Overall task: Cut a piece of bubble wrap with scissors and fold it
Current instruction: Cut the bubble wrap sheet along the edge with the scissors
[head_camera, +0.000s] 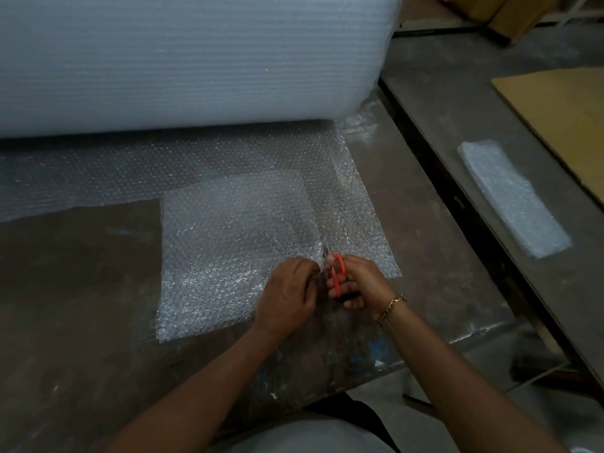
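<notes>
Here, a big roll of bubble wrap [183,60] is lying across the upper left of the frame. Its loose bubble wrap sheet [228,223] is spreading over the dark worktable [81,273] toward the lower centre. The roll is blocking the far side of the table from sight. At right a second table [457,93] is carrying a flat cardboard sheet [562,119] and, nearer, a folded bubble wrap piece [513,197], both well apart from the hands. Cardboard boxes [516,11] are sitting in the upper right corner, and their contents are not showing.

At lower centre the left hand [287,289] is pinching the sheet's edge with curled fingers. Just beside it the right hand [359,282], wearing a gold chain bracelet [392,308], is gripping the orange-handled scissors [338,273], fingers through the loops. The blades are pointing up the frame into the sheet, largely hidden by the wrap.
</notes>
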Tool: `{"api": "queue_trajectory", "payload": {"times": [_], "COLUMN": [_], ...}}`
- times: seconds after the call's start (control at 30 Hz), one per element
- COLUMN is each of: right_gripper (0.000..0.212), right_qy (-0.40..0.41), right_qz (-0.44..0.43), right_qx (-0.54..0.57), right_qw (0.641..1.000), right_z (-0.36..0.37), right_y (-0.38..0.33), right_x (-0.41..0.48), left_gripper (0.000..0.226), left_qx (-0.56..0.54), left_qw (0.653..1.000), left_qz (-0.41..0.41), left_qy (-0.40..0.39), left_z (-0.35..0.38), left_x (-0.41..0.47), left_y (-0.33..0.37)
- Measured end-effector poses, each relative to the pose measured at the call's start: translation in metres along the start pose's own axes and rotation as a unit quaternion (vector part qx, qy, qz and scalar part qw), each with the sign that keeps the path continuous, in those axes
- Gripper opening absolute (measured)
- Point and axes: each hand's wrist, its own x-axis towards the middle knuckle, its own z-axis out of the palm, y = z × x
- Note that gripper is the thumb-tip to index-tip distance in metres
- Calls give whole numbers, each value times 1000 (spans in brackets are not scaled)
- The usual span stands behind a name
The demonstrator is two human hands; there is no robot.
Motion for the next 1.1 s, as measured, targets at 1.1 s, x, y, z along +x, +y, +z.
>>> {"api": "queue_trajectory", "payload": {"times": [1.1], "right_gripper": [11], "right_qy": [-2], "right_qz": [-32], "right_qx": [7], "right_qw": [999], "right_z": [6], "right_y": [-6], "right_x": [11], "left_gripper": [14], "left_qx": [6], "left_qw": [1000], "left_qz": [3], "left_qy": [-2], "left_z": [-1], "left_x": [1], "left_y": [2]}}
